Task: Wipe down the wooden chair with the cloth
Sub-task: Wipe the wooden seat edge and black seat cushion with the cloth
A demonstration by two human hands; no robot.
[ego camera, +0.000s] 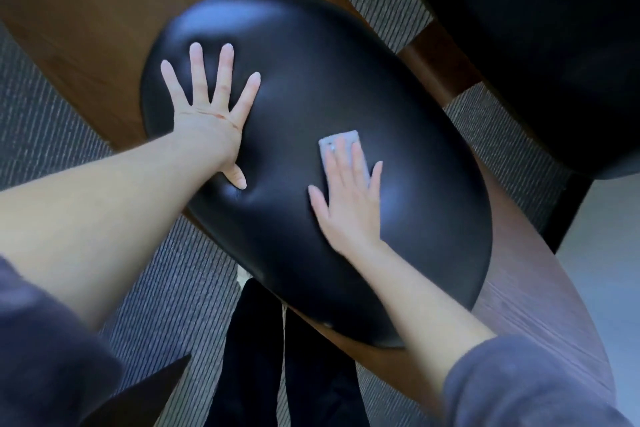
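Observation:
The chair's black padded seat (311, 87) fills the middle of the view, and its brown wooden frame (540, 291) curves around it on the right and at the upper left. My left hand (211, 107) lies flat on the seat's left part with the fingers spread wide. My right hand (349, 201) presses a small grey cloth (341, 144) flat against the seat with straight fingers. Most of the cloth is hidden under the fingers; only its far end shows.
A second dark upholstered chair (540, 45) with a wooden leg stands at the upper right. Grey ribbed carpet (48, 135) covers the floor around. My dark-trousered legs (277, 364) stand just below the seat's near edge.

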